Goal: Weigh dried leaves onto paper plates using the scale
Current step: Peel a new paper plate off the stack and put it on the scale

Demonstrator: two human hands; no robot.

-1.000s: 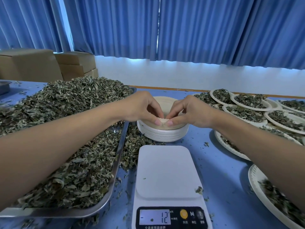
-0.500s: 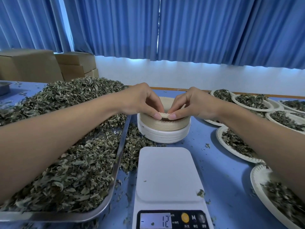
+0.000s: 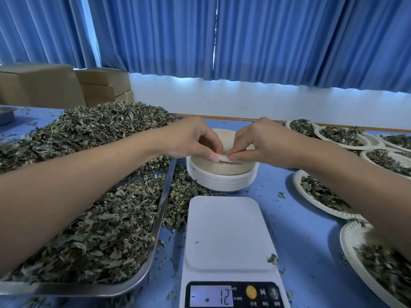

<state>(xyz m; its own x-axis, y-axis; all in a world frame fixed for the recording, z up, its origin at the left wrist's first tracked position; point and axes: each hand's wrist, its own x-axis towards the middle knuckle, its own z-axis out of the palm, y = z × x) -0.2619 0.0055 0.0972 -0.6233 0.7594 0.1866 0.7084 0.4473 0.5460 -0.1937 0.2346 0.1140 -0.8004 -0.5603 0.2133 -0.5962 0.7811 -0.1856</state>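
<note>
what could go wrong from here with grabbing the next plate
The left hand and right hand pinch the top plate on a tightly nested plate stack; two plates may lift together, upsetting the scale, which now reads minus 12. The leaf scrap on its platform could add weight. The right forearm hangs over a filled plate and may knock it.

Stacked paper plates (image 3: 222, 176) behind bare scale (image 3: 229, 232)

Blue curtains (image 3: 266, 41) at back w/ white wall (image 3: 244, 101) below; cardboard boxes (image 3: 40, 85) stacked far L, behind blue desk (image 3: 300, 241).
</note>
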